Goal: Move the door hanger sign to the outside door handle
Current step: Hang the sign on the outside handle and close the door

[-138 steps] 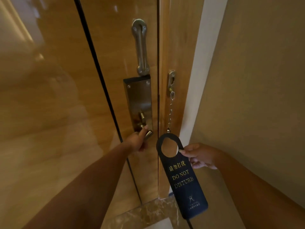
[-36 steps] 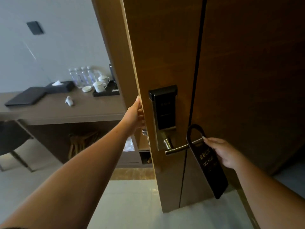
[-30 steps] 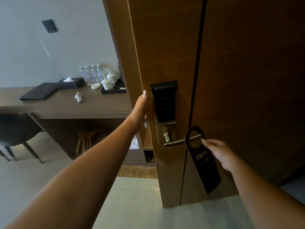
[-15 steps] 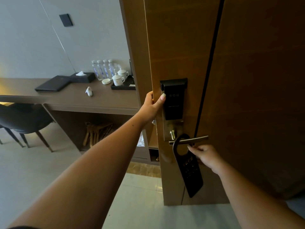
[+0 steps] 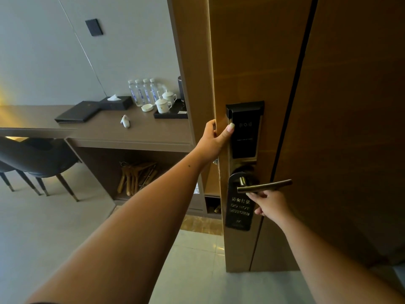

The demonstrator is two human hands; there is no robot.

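Wooden door (image 5: 252, 62) ajar; desk (image 5: 131, 132) at nine o'clock. Left hand (image 5: 213, 139) grips door edge; right hand (image 5: 270, 204) pinches hanger sign (image 5: 238, 207) hung on handle (image 5: 265, 186).

A long brown bench (image 5: 140, 137) runs along the grey wall. On it lie a black folder (image 5: 76, 112), a black tissue box (image 5: 117, 102) with a white tissue poking up, and a small white object (image 5: 125, 121) lying alone near the front. Four water bottles (image 5: 143, 91) stand in a row against the wall, beside two lidded white cups (image 5: 163, 104) on a black tray (image 5: 169, 115). Wooden hangers (image 5: 137, 177) are piled under the bench. A dark chair (image 5: 37, 160) stands at left.
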